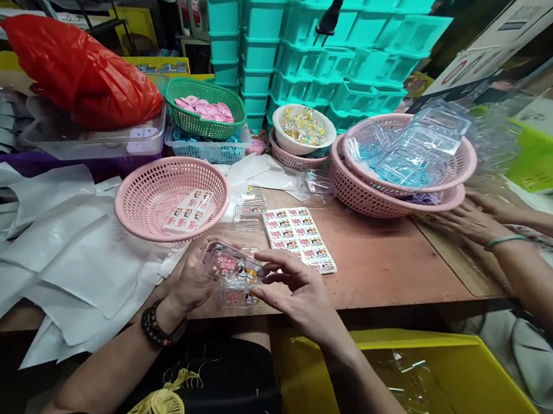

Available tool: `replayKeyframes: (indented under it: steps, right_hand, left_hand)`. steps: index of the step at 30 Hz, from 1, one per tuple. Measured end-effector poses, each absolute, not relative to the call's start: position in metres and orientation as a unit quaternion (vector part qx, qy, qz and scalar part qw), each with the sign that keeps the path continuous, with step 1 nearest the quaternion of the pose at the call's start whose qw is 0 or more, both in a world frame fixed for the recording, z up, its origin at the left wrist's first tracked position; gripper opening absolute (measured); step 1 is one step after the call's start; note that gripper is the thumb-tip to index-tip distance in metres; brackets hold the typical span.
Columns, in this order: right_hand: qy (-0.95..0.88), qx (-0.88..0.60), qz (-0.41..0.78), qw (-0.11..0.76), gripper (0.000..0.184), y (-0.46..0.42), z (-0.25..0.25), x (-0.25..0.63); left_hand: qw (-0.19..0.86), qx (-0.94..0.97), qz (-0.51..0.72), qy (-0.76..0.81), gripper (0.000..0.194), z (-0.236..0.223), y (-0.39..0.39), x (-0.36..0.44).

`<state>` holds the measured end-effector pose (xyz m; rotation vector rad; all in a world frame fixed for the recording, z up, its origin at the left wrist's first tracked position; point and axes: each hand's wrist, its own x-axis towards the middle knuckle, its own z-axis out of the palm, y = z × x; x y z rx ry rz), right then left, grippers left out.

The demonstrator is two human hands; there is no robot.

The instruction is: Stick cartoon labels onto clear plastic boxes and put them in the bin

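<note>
My left hand, a dark bead bracelet on its wrist, is closed around the left end of a small clear plastic box. The box's front carries a pink sticker with cartoon animals. My right hand has its thumb and forefinger at the box's right end, the other fingers curled loosely. Just below lies another clear box with a similar sticker, partly hidden. A sheet of cartoon stickers rests on the table beyond my right hand. A pink basket with more sticker sheets stands past my left hand.
Two stacked pink baskets hold clear boxes. Another person's hands are beside them. Backing paper covers the table's left. Behind are a green basket, a white bowl and teal bins. A yellow crate sits below the edge.
</note>
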<state>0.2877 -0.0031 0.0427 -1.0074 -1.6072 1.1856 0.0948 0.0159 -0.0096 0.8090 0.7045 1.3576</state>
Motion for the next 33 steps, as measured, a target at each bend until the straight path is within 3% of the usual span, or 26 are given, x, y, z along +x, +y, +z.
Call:
replayKeyframes:
  steps: [7, 11, 16, 25, 33]
  right_hand:
    - [-0.66, -0.434, 0.383, 0.478, 0.029, -0.002, 0.036, 0.276]
    - [-0.657, -0.447, 0.404, 0.453, 0.035, 0.0, 0.043, 0.276]
    - [-0.707, -0.421, 0.369, 0.432, 0.036, -0.001, 0.054, 0.276]
    - [-0.73, -0.41, 0.345, 0.423, 0.054, 0.0, 0.054, 0.278]
    - [-0.736, -0.41, 0.356, 0.404, 0.055, 0.003, 0.054, 0.281]
  left_hand:
    - [0.578, 0.348, 0.664, 0.322, 0.036, -0.018, 0.011, 0.099]
    - [0.568, 0.386, 0.653, 0.319, 0.025, -0.019, 0.01, 0.093]
    - [0.521, 0.462, 0.64, 0.325, 0.035, -0.013, 0.01, 0.084]
    - [0.482, 0.498, 0.656, 0.299, 0.02, -0.004, 0.011, 0.081]
    - [0.482, 0.499, 0.647, 0.316, 0.02, -0.005, 0.011, 0.082]
